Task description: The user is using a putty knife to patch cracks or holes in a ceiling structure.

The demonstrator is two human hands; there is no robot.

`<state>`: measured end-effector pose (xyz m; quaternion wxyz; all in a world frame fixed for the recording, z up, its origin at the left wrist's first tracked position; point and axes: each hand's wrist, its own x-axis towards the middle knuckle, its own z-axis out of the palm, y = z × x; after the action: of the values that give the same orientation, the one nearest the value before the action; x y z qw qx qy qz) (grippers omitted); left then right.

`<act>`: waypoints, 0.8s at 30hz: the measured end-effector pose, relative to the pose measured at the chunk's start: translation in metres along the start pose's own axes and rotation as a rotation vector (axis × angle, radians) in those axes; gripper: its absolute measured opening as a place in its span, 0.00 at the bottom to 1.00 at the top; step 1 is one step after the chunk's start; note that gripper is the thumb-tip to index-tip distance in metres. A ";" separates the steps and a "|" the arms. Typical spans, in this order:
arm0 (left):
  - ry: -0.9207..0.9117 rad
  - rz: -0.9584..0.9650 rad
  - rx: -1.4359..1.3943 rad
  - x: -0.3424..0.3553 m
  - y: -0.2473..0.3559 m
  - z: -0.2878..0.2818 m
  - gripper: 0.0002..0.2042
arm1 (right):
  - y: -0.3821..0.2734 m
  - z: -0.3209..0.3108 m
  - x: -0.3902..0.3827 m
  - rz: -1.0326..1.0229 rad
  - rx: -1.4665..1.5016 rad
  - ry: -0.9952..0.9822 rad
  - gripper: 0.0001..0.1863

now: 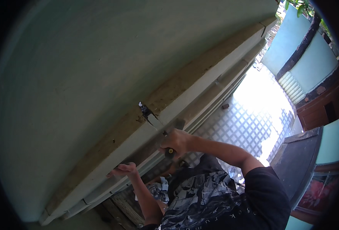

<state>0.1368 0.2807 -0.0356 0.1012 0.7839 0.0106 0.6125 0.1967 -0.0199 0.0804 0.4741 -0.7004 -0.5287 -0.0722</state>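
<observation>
My right hand [178,141] is closed round the handle of a flat trowel [142,152], whose dark butt end with a yellow dot shows below my fist. The trowel's long, greyish blade lies along the pale face of the wall moulding [112,159], slightly smeared. Further down to the left, my left hand [124,169] is near the blade's lower end. Its fingers stretch out towards the moulding; whether they touch the blade or the moulding I cannot tell. Above the trowel, a small dark object with a pale tip [145,111] lies on the brownish ledge [177,85].
A large greenish wall [69,69] rises beyond the ledge. Below at right is a tiled floor [250,126], partly in glaring sun, with a small brown block [225,106] on it. A dark slanting panel [294,157] stands at the right; slatted wood [125,209] shows at lower left.
</observation>
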 end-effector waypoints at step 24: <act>0.486 -0.503 -0.311 0.005 0.026 0.021 0.28 | 0.008 -0.009 -0.006 0.198 -0.304 0.129 0.09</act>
<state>0.1553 0.2534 -0.0309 0.3606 0.5639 0.1331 0.7310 0.2040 -0.0304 0.0774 0.4006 -0.8065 -0.4085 -0.1490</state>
